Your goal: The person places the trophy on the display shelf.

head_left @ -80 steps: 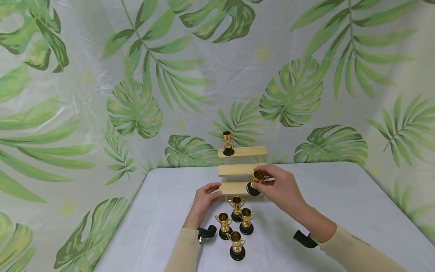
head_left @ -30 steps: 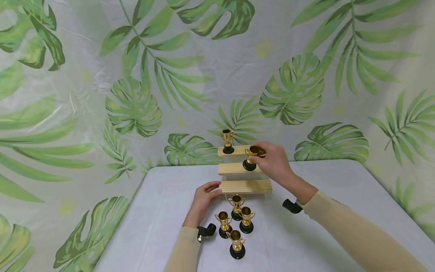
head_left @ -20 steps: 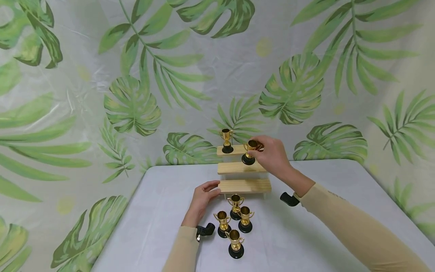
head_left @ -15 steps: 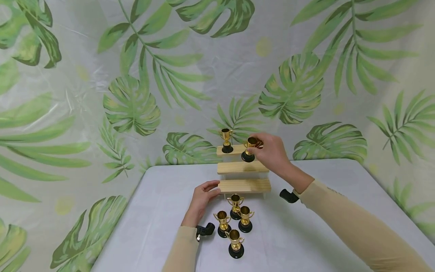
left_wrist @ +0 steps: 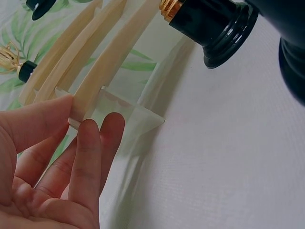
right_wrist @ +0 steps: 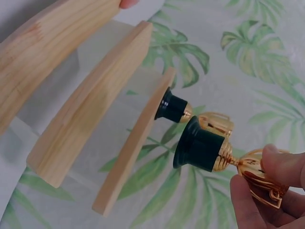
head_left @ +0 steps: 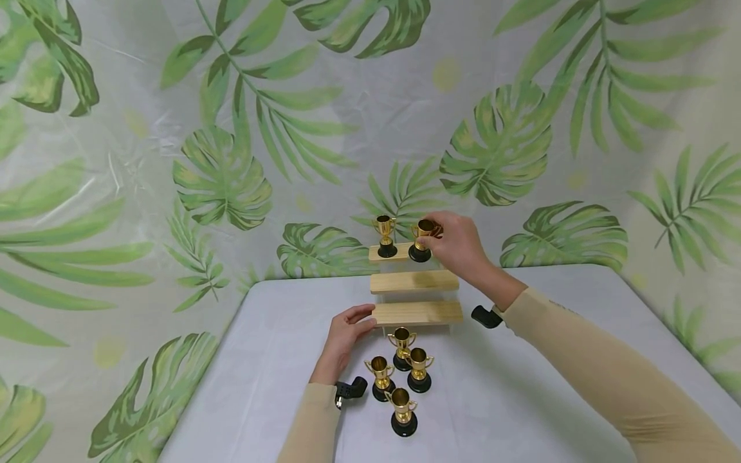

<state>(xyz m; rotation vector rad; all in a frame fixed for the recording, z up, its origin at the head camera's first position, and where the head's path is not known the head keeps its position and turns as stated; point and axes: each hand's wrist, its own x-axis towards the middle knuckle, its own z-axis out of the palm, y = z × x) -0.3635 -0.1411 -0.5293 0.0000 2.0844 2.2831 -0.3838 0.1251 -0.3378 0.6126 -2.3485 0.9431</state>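
My right hand pinches a small gold trophy by its cup and handle. Its black base shows over the top board in the head view; the right wrist view shows a gap between base and board. Left of it on that board stands another trophy. My left hand holds the left end of the lowest board of a three-step wooden stand, thumb on one face and fingers on the other in the left wrist view.
Several more trophies stand upright on the white table before the stand, the nearest one close to the front. The middle board bears nothing. Clear supports carry the boards. Behind hangs a leaf-patterned curtain.
My right hand has lifted the trophy from the lowest board's height up past the middle board to the top one, shifting slightly left. My left hand has stayed at the stand's end.
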